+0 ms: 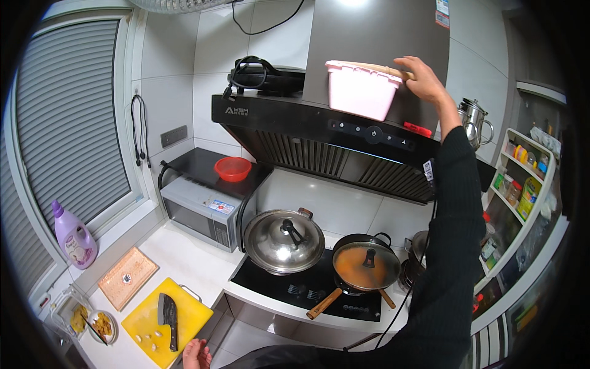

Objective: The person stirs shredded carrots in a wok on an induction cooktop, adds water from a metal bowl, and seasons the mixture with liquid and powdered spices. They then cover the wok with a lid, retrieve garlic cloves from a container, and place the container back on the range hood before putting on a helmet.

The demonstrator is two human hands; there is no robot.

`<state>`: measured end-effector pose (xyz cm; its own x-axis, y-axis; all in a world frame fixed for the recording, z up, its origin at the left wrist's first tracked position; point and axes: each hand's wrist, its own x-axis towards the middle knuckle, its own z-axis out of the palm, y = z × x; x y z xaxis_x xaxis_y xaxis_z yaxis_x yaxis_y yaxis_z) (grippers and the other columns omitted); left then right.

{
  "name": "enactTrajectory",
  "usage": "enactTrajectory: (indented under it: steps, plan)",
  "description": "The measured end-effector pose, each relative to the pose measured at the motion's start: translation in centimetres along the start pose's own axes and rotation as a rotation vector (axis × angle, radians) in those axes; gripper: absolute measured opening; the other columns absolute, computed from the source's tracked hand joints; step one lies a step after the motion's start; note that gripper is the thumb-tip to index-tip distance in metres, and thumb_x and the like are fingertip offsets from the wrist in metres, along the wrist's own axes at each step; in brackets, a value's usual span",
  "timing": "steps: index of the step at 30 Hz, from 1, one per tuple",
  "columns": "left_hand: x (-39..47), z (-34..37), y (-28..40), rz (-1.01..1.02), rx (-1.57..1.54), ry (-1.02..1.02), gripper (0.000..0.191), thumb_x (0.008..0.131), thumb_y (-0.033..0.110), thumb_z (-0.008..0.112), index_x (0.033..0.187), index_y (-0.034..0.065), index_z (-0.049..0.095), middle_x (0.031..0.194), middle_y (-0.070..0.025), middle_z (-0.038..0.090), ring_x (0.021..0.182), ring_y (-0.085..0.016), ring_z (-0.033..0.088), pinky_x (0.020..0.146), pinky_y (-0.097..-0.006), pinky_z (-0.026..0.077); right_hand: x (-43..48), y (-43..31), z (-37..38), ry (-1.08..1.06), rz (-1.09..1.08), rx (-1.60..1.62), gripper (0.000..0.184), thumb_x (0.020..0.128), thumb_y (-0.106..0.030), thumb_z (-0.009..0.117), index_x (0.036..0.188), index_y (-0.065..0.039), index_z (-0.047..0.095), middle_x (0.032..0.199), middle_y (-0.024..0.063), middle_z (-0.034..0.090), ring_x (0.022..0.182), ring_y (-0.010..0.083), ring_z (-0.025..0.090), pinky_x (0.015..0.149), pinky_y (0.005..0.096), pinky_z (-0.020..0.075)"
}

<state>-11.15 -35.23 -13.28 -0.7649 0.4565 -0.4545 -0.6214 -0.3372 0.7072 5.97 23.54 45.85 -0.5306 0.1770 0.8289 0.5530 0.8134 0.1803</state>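
My right hand (425, 79) is raised to the top of the range hood (286, 110), its thumb and fingers around the end of a wooden rod (392, 71). That rod lies along the top of a pink plastic basket (362, 92), which stands tilted on the hood; its inside is hidden. Low in the picture, my left hand (197, 354) is partly cut off, its fingers loosely curled with nothing visible in them. Beside it is a yellow cutting board (189, 306) with a black-handled cleaver (168, 318) and several garlic cloves (154, 346).
A lidded wok (283, 244) and a glass-lidded pan (364, 267) sit on the black hob (276, 281). A microwave (198, 207) stands left, under a shelf with a red basket (233, 169). A woven tray (129, 279) and a bowl of food (102, 325) lie near the window.
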Motion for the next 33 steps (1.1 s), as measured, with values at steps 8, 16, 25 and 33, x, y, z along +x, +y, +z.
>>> enactTrajectory:
  steps: [8, 16, 25, 33]
  plan:
    - [0.1, 4.0, -0.3, -0.088, 0.041, 0.076, 0.027, 0.098, 0.024, 0.062, 0.123, 0.0159, 0.054, 0.115, -0.0045, 0.065, 0.088, -0.012, 0.064, 0.069, -0.0242, 0.054, -1.8, -1.2, -1.0, 0.442, -0.132, -0.138, 0.067, 0.077, 0.000, 0.065, 0.141, -0.015, 0.052, 0.151, 0.0204, 0.039, 0.139, 0.0380, 0.039, 0.115, 0.0425, 0.0334]
    - [-0.7, 5.5, -0.8, -0.040, 0.053, 0.033, 0.028, 0.096, 0.023, 0.065, 0.121, 0.0118, 0.058, 0.114, -0.0021, 0.067, 0.091, -0.010, 0.063, 0.076, -0.0223, 0.052, -18.6, -25.1, 4.1, 0.627, -0.589, 0.608, 0.029, 0.083, -0.006, 0.078, 0.065, 0.000, 0.055, 0.058, 0.0048, 0.050, 0.050, 0.0174, 0.047, 0.046, 0.0255, 0.0352]
    - [-5.2, 0.7, 2.6, 0.070, -0.121, 0.272, 0.014, 0.094, 0.021, 0.069, 0.104, 0.0126, 0.069, 0.073, 0.0053, 0.063, 0.057, -0.003, 0.054, 0.047, -0.0164, 0.037, -3.3, -30.9, 14.1, 0.237, -0.070, 1.082, 0.048, 0.076, -0.010, 0.075, 0.122, -0.004, 0.063, 0.113, 0.0143, 0.061, 0.093, 0.0233, 0.065, 0.076, 0.0332, 0.0531]
    - [-6.5, -3.7, 12.2, 0.349, 0.055, 0.105, 0.043, 0.097, 0.021, 0.064, 0.136, 0.0077, 0.050, 0.124, -0.0050, 0.064, 0.089, -0.008, 0.060, 0.076, -0.0201, 0.051, 11.9, -27.3, 18.7, 0.239, -0.031, 0.188, 0.052, 0.083, -0.025, 0.072, 0.129, -0.007, 0.056, 0.123, 0.0165, 0.062, 0.114, 0.0363, 0.057, 0.094, 0.0454, 0.0473]
